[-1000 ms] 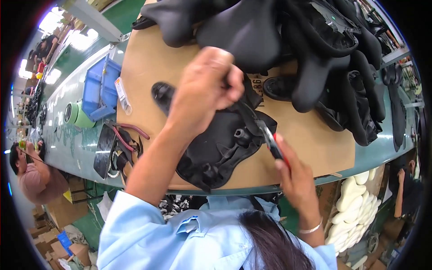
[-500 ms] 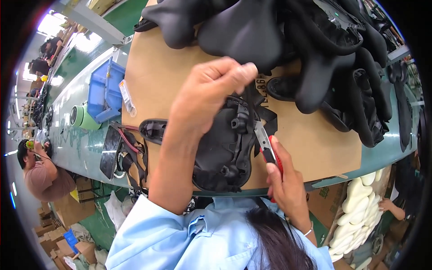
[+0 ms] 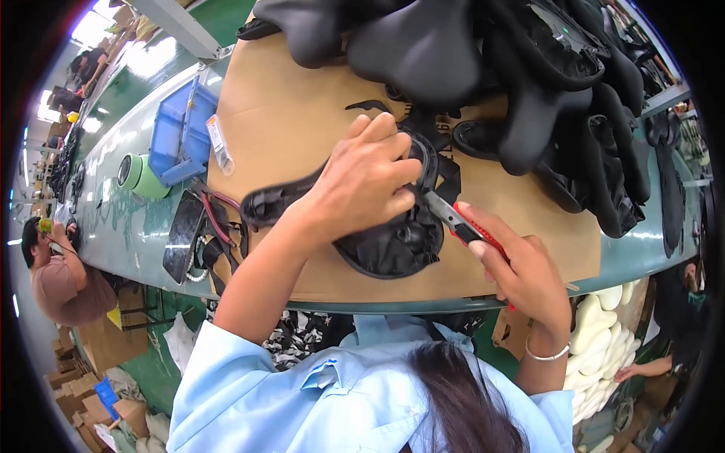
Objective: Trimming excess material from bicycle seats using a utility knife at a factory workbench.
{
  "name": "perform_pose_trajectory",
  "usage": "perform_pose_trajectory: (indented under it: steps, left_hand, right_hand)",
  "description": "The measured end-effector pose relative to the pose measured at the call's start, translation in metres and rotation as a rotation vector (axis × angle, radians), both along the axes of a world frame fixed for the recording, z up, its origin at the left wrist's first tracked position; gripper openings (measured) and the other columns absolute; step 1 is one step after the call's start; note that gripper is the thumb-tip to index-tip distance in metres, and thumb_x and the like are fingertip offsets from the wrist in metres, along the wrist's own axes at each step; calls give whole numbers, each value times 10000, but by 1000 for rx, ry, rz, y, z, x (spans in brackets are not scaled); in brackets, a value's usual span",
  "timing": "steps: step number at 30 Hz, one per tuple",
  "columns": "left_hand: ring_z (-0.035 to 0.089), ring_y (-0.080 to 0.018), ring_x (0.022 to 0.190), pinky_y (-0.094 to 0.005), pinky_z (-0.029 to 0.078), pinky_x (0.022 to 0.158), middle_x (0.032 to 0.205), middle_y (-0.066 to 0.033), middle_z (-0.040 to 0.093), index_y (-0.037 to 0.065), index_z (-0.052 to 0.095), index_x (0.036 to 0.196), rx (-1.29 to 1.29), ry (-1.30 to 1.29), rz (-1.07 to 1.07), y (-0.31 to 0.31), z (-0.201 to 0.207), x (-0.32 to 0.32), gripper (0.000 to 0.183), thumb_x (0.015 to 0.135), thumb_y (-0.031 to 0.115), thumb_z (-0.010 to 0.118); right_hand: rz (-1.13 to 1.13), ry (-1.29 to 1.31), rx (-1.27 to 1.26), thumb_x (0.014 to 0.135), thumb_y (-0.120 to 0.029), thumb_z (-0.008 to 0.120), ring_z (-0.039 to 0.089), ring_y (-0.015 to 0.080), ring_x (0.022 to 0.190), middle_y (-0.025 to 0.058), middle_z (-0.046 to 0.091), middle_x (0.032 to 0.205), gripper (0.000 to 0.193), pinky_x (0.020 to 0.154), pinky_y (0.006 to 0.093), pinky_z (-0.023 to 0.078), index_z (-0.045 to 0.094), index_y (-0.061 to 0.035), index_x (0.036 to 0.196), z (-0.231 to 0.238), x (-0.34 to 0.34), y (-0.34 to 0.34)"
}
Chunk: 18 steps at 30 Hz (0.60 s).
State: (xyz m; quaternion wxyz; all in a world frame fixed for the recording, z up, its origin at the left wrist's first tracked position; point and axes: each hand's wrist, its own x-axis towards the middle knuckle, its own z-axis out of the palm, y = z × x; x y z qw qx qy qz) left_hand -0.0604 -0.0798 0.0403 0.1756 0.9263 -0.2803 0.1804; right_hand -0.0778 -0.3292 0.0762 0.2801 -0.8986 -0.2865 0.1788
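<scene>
A black bicycle saddle [image 3: 389, 253] lies underside up on the brown cardboard [image 3: 521, 253], its narrow nose toward the left. My left hand [image 3: 366, 174] is closed over the saddle's middle, fingers curled at its far edge; what is pinched under the fingertips is hidden. In my right hand [image 3: 525, 275] is a red utility knife [image 3: 461, 223] with a metal front. Its tip is at the saddle's right edge, close to my left fingers. Loose black strips [image 3: 449, 177] lie beyond the saddle, and another black scrap [image 3: 366, 104] rests farther off.
Many black saddles [image 3: 415, 53] are heaped at the far right. Left of the cardboard are red-handled pliers [image 3: 215, 215], a blue bin [image 3: 180, 136] and a green container [image 3: 140, 175]. Pale saddle-shaped pads [image 3: 604, 340] are stacked at lower right, near another person's hand [image 3: 642, 370].
My left hand has come down from above onto the saddle. The saddle has turned and shifted away from me, and the knife has moved up against its right edge. A black scrap now shows beyond.
</scene>
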Motion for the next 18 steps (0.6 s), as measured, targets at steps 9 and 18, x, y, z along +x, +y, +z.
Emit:
perform_pose_trajectory:
  steps: [9,18]
  left_hand:
    - [472,-223,768,-358,362,667,751,-42,532,30,590,607,-587,-357,322,2,-14,12,185,709,102,726]
    - [553,-257,929,-324,414,834,931,-132,610,-11,632,765,-660,320,705,12,-21,-60,329,920,274,574]
  right_hand:
    - [-526,550,338,972,-184,490,479,72,503,37,596,780,446,452,228,424,435,-129,1412,-4,-86,11]
    - [-14,-76,139,899,-131,580,588,281,573,115,670,1094,426,577,319,481,549,-164,1323,-10,16,-31]
